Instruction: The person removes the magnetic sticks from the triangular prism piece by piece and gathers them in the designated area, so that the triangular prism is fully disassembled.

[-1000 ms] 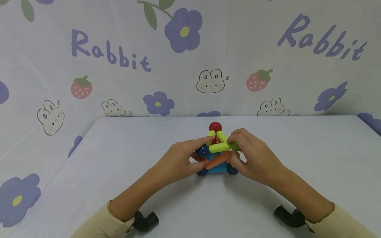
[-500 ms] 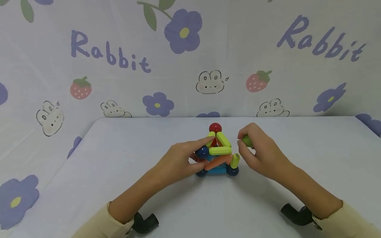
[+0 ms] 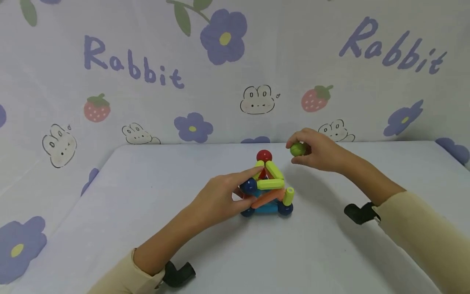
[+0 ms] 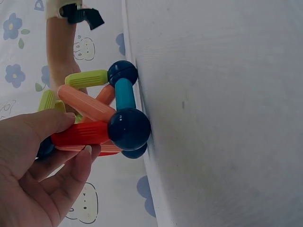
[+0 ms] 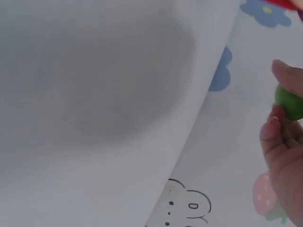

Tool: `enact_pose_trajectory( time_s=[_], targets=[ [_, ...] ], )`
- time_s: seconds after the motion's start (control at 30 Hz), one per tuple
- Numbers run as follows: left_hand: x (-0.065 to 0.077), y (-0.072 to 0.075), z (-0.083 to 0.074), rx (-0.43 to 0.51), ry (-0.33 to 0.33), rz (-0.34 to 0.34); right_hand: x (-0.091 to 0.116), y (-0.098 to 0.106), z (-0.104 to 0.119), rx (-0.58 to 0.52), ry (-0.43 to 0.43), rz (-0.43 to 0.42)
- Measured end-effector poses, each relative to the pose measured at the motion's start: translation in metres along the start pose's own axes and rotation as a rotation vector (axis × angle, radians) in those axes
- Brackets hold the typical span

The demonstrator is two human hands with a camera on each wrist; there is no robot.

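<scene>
A toy frame of magnetic rods and balls stands on the white table [image 3: 205, 261]. On top is a red ball [image 3: 264, 156], with lime rods [image 3: 271, 184] below it. Lower down are an orange rod [image 3: 268, 199], a blue rod [image 3: 267, 208] and navy balls [image 3: 285, 208]. One short lime rod [image 3: 289, 197] sticks up at the right front, its upper end bare. My left hand [image 3: 220, 196] steadies the frame, pinching a red rod [image 4: 80, 134] between thumb and fingers. Beyond the frame to the right, my right hand [image 3: 319, 151] grips a green ball [image 3: 297, 149] in the air.
A patterned cloth [image 3: 147, 94] hangs behind the table's far edge. Dark curved mounts sit at both wrists, the left mount [image 3: 178, 274] near the table's front and the right mount [image 3: 360, 213] farther back.
My right hand has pulled away from the frame with the green ball, moving right and then up toward the far edge. The lime rod's end is now uncovered. My left hand stays put.
</scene>
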State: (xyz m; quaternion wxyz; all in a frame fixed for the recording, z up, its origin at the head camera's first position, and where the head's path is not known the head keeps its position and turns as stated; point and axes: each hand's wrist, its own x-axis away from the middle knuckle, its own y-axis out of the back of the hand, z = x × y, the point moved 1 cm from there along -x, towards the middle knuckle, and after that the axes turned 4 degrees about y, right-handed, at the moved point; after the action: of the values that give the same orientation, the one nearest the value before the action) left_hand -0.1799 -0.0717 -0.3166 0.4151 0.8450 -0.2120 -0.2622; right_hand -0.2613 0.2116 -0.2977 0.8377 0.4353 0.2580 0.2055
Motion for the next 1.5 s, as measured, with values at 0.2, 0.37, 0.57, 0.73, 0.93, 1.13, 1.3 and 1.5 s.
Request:
enact_pose_trajectory(
  time_s=[0.2,0.37,0.57,0.73,0.93,1.13,1.3,1.5],
  targets=[
    [0.001,0.001,0.002,0.008,-0.003,-0.002,-0.034,-0.007,-0.019,-0.017,-0.155,0.159],
    [0.002,-0.001,0.002,0.035,-0.026,-0.009,-0.055,-0.018,-0.026,0.038,-0.259,0.216],
    [0.004,-0.001,0.002,0.034,-0.015,-0.022,-0.074,-0.029,-0.023,0.021,-0.33,0.289],
    [0.005,-0.002,0.002,0.042,-0.011,-0.019,-0.079,-0.032,-0.022,0.088,-0.349,0.324],
    [0.003,-0.003,0.003,0.038,-0.032,-0.028,-0.079,-0.034,-0.026,0.13,-0.34,0.338],
    [0.002,-0.001,0.003,0.03,-0.042,-0.037,-0.082,-0.037,-0.029,0.143,-0.341,0.322],
    [0.002,-0.001,0.004,0.029,-0.036,-0.031,-0.083,-0.038,-0.029,0.139,-0.34,0.319],
    [0.001,-0.002,0.005,0.025,-0.033,-0.031,-0.083,-0.04,-0.028,0.151,-0.321,0.32]
  ],
)
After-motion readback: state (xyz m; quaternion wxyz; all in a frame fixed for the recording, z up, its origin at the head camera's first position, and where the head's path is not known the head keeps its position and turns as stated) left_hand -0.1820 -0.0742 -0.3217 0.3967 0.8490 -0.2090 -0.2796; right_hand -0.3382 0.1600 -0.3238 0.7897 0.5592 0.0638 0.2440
